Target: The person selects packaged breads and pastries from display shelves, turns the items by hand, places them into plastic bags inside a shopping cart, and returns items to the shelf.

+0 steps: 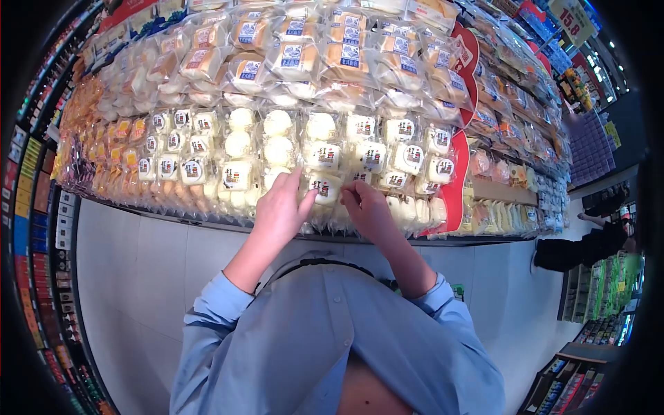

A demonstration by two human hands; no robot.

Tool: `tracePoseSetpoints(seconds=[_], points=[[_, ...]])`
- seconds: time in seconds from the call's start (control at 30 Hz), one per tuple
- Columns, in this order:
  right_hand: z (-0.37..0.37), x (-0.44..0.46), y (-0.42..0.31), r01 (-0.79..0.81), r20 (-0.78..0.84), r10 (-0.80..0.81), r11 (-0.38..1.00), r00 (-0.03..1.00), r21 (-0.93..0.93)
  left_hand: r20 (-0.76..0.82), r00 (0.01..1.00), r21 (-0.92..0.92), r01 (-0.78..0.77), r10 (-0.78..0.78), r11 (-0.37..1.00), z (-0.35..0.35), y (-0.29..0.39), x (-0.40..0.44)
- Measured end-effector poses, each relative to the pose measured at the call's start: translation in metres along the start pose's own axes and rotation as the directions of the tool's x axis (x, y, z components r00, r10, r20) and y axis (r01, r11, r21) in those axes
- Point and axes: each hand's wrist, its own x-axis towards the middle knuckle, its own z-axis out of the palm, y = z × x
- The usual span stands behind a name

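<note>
A clear-wrapped packet of pale round buns (pixel 324 188) with a printed label lies in the front rows of the display, between my two hands. My left hand (pixel 280 204) is on its left side, thumb and index finger apart, the thumb by the wrapper's edge. On the other side, my right hand (pixel 366 206) has its fingers curled in a pinch at the packet's right edge. Matching labelled packets (pixel 371 156) lie just behind. Packets of plain white buns (pixel 278 124) sit beyond my left hand.
Larger bagged bread loaves (pixel 287 59) are stacked farther back. A red curved divider (pixel 458 181) separates more packaged goods on the right. Tall shelves (pixel 34 228) line the left. A person in dark clothes (pixel 584 250) is in the right aisle. Pale tiled floor (pixel 138 277) runs below the display.
</note>
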Motion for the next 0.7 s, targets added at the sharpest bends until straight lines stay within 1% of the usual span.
tracePoseSetpoints(seconds=[0.03,0.07,0.13,0.2,0.23,0.37,0.43,0.47,0.53,0.63,0.7], points=[[-0.001,0.002,0.003,-0.023,0.030,0.026,0.996,0.999,-0.081,-0.007,1.000,0.076,-0.015,0.015,0.997,0.000,0.001,0.001],[-0.002,0.004,0.005,-0.044,0.056,0.054,0.986,0.997,-0.162,-0.005,1.000,0.086,-0.004,0.004,0.996,0.002,0.002,0.001],[-0.004,0.006,0.006,-0.065,0.073,0.078,0.985,0.994,-0.161,-0.014,1.000,0.103,0.018,-0.016,0.995,0.005,0.004,0.001],[-0.006,0.009,0.010,-0.019,0.087,0.027,0.996,0.996,-0.092,-0.028,0.999,0.095,0.038,-0.036,0.995,0.008,0.005,0.002],[-0.008,0.011,0.009,-0.020,0.089,0.027,0.996,0.996,-0.084,-0.046,0.998,0.077,0.052,-0.049,0.996,0.009,0.006,0.002],[-0.011,0.017,0.003,-0.047,0.134,0.063,0.992,0.989,-0.119,-0.051,0.997,0.145,0.065,-0.058,0.987,0.003,0.022,0.002],[-0.011,0.019,0.003,-0.050,0.140,0.067,0.992,0.988,-0.120,-0.131,0.979,0.226,-0.123,0.156,0.966,0.001,0.030,0.004],[-0.010,0.019,0.004,-0.028,0.130,0.045,0.992,0.991,-0.125,-0.128,0.979,0.231,-0.125,0.158,0.965,0.003,0.029,0.005],[-0.010,0.019,0.008,-0.005,0.116,0.020,0.991,0.993,-0.130,0.027,0.976,0.282,-0.215,0.216,0.935,0.011,0.022,0.006],[-0.012,0.020,0.015,0.024,0.151,-0.002,0.989,0.988,-0.144,0.053,0.977,0.275,-0.213,0.207,0.937,0.021,0.018,0.007],[-0.016,0.015,0.013,-0.017,0.110,0.030,0.993,0.993,-0.116,0.044,0.978,0.254,-0.208,0.204,0.945,0.020,0.020,0.007]])
